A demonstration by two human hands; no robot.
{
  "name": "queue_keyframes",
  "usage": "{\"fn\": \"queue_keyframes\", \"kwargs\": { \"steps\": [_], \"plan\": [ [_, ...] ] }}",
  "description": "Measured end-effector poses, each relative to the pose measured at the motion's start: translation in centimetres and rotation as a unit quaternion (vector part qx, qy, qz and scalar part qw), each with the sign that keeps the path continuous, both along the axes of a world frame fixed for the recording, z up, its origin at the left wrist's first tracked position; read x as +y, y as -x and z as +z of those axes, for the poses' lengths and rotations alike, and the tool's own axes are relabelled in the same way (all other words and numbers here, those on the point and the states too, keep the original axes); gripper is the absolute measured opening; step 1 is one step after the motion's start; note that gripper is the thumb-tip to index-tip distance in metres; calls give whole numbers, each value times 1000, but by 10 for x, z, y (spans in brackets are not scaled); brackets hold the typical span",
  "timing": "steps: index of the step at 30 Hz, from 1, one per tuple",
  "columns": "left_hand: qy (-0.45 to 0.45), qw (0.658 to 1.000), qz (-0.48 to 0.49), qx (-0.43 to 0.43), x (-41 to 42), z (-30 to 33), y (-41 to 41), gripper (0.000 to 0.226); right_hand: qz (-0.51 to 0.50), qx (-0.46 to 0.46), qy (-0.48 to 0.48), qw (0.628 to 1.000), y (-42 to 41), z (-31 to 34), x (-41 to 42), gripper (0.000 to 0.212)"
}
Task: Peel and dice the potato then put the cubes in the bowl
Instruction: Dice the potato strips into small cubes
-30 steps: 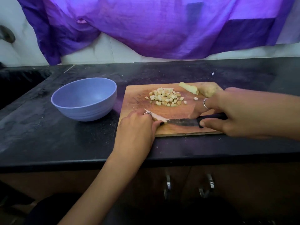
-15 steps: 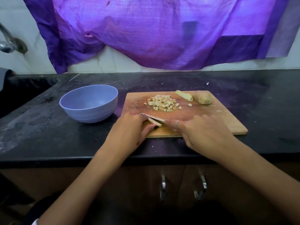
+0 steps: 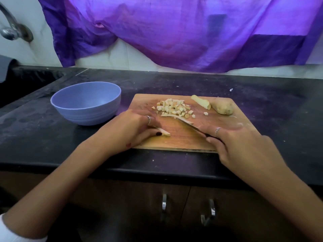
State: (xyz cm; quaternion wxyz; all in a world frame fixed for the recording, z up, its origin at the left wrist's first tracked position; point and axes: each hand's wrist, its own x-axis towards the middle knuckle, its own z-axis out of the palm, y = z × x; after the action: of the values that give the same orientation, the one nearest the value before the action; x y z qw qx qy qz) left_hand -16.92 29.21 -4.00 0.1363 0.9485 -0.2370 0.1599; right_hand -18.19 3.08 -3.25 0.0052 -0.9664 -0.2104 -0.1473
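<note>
At the far left a metal tap (image 3: 10,30) curves out from the white wall above a dark sink (image 3: 26,81) sunk into the black countertop (image 3: 262,102). Next along the counter stands a lavender-blue bowl (image 3: 86,103), upright, just beside the left edge of the wooden cutting board (image 3: 183,138); nothing shows inside the bowl. The left hand (image 3: 129,130) lies on the near-left part of the board with a ring on one finger, its thumb and fingers curled to pinch a pale potato strip (image 3: 164,132) flat against the wood. Beyond it, toward the middle of the board's far half, sits a heap of small potato cubes (image 3: 173,106), with a few loose cubes strayed to its right. Just in front of the heap lies a long thin potato strip (image 3: 174,117), and the blade of the knife (image 3: 190,125) slants across the board with its tip at that strip. The right hand (image 3: 232,145) grips the knife's dark handle at the board's near-right side, fingers wrapped round it, a ring on one finger. At the far-right corner of the board lies a peeled potato wedge (image 3: 201,102), touching an unpeeled potato chunk (image 3: 223,107) to its right. A purple cloth (image 3: 174,32) hangs across the wall behind, and two metal cabinet handles (image 3: 164,201) show below the counter's edge.
</note>
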Motion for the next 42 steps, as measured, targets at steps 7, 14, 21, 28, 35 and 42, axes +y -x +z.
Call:
{"fn": "queue_keyframes", "kwargs": {
  "steps": [7,14,21,28,35,42],
  "plan": [
    [8,995,83,-59,-11,-5,3,36,21,72,-124,989,4,3,-12,13],
    [77,992,83,-61,-11,-14,7,43,58,95,-206,972,7,-1,18,38],
    [112,989,76,-65,-4,-22,13,20,38,87,-182,979,1,-7,45,36],
    [123,986,61,-94,-3,-28,11,16,5,82,-142,986,-3,0,59,28],
    [115,985,62,-113,-5,-31,8,14,2,66,-77,995,-9,2,77,36],
    [102,985,72,-116,-9,-30,8,12,10,52,-3,999,-6,6,86,34]
  ]
}}
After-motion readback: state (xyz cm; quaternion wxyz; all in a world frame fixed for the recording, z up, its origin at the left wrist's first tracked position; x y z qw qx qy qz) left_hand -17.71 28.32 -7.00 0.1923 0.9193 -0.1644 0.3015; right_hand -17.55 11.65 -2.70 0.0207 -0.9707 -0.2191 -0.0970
